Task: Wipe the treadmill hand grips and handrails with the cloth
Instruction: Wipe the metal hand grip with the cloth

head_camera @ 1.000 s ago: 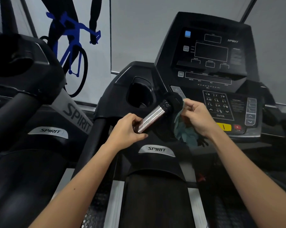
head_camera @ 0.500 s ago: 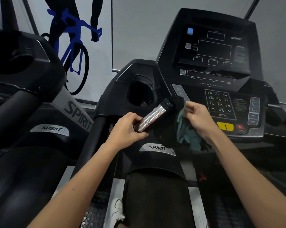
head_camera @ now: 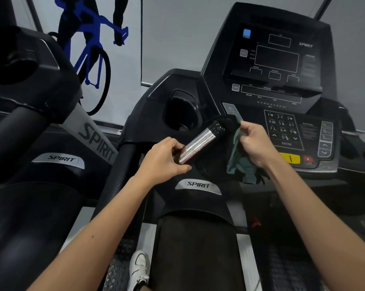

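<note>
A silver metal hand grip (head_camera: 199,143) slants up to the right below the treadmill console (head_camera: 278,66). My left hand (head_camera: 164,160) grips its lower end with fingers and thumb curled round it. My right hand (head_camera: 256,143) pinches a dark green cloth (head_camera: 239,162) beside the grip's black upper end. The cloth hangs down under that hand. A black left handrail (head_camera: 122,162) runs down from the console housing just left of my left hand.
A cup holder (head_camera: 182,112) sits above the grip. The keypad (head_camera: 283,129), a yellow button (head_camera: 290,159) and a red stop button (head_camera: 308,159) lie right of my right hand. A second treadmill (head_camera: 30,85) stands at the left. A white shoe (head_camera: 138,267) shows below.
The view has shifted slightly, bringing a white shoe into sight at the bottom. My right hand with the cloth has edged a little at the grip's upper end. My left hand keeps its hold.
</note>
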A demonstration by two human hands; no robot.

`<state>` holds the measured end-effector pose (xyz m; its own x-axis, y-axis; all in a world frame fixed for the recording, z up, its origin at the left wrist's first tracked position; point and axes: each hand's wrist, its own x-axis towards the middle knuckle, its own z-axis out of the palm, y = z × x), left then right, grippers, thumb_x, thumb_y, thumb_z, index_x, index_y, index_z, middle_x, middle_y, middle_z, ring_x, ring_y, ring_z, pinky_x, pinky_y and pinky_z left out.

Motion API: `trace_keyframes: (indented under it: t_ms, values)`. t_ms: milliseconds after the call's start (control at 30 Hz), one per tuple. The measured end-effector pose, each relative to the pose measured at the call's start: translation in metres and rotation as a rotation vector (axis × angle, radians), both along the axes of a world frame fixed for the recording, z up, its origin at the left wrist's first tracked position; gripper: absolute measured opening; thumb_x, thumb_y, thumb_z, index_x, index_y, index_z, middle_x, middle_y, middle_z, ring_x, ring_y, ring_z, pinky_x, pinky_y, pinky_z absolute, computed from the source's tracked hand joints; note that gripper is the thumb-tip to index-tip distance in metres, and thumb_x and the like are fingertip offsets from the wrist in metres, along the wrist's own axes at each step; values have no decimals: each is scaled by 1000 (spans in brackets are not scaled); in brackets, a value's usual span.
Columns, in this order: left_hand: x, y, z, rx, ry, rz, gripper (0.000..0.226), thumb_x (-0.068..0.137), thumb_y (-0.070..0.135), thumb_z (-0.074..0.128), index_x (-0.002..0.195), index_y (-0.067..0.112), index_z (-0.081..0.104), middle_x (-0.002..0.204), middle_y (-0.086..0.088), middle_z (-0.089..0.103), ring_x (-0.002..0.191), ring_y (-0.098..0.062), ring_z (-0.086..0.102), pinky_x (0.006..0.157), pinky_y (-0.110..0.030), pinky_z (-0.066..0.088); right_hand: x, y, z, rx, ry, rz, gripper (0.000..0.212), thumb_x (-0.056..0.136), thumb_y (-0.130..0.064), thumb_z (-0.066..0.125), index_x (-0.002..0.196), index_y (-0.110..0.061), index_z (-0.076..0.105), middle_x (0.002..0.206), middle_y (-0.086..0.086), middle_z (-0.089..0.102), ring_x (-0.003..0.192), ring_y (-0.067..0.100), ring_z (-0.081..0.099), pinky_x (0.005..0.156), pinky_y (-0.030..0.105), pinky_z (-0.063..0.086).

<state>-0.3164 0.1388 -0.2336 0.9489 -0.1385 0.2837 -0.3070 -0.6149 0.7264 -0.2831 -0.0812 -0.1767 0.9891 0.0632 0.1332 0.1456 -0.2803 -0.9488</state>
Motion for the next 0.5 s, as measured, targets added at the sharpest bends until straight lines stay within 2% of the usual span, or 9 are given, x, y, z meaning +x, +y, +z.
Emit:
trace_keyframes:
  t_ms: [67, 133, 200, 300, 400, 500]
  values:
    - [0, 0, 1, 5, 7, 0, 44, 62, 28, 84, 96, 18, 59, 101, 5, 60, 88, -11, 57, 79, -28, 50, -7, -4, -4, -62, -91, -2, 42, 88, 12, 48, 90, -24, 69, 91, -7, 71, 88, 13, 67, 76, 26, 55]
    - [0, 0, 2, 12, 15, 0, 46, 62, 29, 84, 98, 17, 59, 102, 6, 60, 88, -10, 57, 79, -28, 50, -13, -1, 3, -92, -183, 43, 36, 89, 7, 52, 92, -25, 68, 98, -9, 65, 94, 10, 62, 81, 20, 49]
    - [0, 0, 2, 20, 20, 2, 47, 63, 30, 83, 100, 17, 58, 103, 6, 60, 88, -9, 57, 79, -28, 50, -11, 6, 13, -135, -231, 95, 31, 90, 4, 52, 94, -22, 67, 98, -8, 60, 92, 5, 58, 82, 15, 45]
    - [-1, 1, 3, 26, 30, 5, 47, 63, 30, 83, 101, 16, 58, 104, 6, 60, 89, -9, 57, 80, -28, 50, 0, 13, 20, -152, -136, 128, 24, 92, -1, 49, 101, -15, 66, 103, -1, 58, 93, 9, 59, 89, 18, 47]
    - [-1, 1, 4, 23, 33, 3, 48, 63, 30, 83, 102, 16, 58, 105, 6, 60, 90, -8, 57, 79, -26, 49, 9, 12, 18, 20, 78, 144, 21, 94, -10, 49, 98, -20, 67, 92, -2, 70, 77, 7, 67, 67, 18, 54]
    - [-1, 1, 4, 23, 31, 0, 48, 63, 30, 83, 102, 16, 59, 104, 5, 60, 91, -10, 57, 81, -29, 50, 7, 7, 9, 135, 128, 85, 20, 93, -8, 50, 96, -16, 68, 76, -2, 73, 63, 8, 68, 54, 19, 54]
